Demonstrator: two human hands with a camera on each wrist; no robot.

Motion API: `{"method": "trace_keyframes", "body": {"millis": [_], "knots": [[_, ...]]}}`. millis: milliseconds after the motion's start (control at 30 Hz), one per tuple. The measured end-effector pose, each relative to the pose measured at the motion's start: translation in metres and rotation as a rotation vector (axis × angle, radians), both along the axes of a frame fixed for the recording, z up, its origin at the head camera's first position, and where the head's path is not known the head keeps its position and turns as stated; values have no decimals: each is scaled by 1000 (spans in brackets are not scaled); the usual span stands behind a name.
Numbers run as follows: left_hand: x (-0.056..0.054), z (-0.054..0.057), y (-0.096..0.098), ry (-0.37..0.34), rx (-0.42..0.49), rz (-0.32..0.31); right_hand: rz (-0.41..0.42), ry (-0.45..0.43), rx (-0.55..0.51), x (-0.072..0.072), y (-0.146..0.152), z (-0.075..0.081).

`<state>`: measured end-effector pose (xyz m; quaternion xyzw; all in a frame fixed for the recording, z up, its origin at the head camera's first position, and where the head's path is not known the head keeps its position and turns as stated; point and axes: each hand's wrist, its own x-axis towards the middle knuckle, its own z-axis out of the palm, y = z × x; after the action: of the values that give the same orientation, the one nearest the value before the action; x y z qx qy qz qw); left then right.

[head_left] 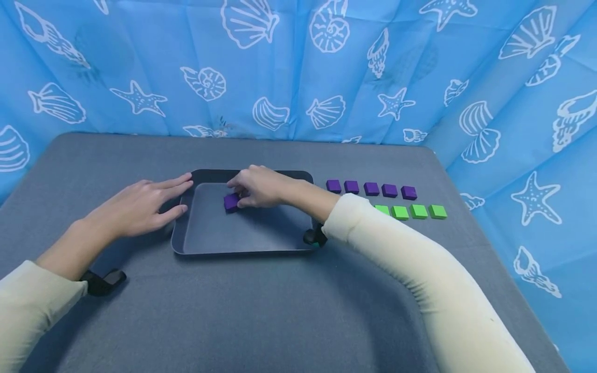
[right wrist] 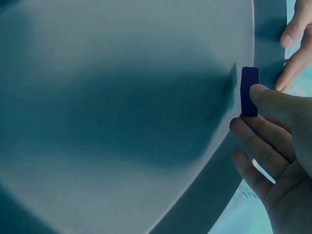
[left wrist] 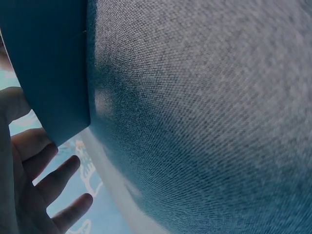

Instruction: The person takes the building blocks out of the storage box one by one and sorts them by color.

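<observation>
A dark shallow baking tray [head_left: 219,233] lies on the grey cloth-covered table. Over its left half, my right hand [head_left: 261,187] pinches a purple square block [head_left: 230,203] between thumb and fingers. The right wrist view catches the same block [right wrist: 249,80] edge-on, close over the tray floor [right wrist: 112,53]. My left hand [head_left: 140,207] rests with extended fingers at the tray's left rim. From the left wrist, those fingers [left wrist: 58,180] show spread next to the tray's outer wall [left wrist: 53,63].
Right of the tray stands a row of several purple blocks [head_left: 371,189]. Nearer me is a row of several green blocks [head_left: 418,211], partly hidden by my right sleeve [head_left: 387,238]. A blue shell-patterned curtain [head_left: 289,72] hangs behind the table and along its right side.
</observation>
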<state>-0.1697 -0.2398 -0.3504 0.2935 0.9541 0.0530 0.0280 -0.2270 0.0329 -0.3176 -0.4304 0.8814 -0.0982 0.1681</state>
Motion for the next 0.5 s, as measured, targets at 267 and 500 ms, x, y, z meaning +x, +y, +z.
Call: {"method": "trace_keyframes", "body": {"millis": [267, 500], "knots": [[0, 0, 1, 17, -4, -11, 15, -23, -44, 14, 43, 16], [0, 0, 2, 29, -11, -10, 6, -3, -107, 21, 84, 28]]}}
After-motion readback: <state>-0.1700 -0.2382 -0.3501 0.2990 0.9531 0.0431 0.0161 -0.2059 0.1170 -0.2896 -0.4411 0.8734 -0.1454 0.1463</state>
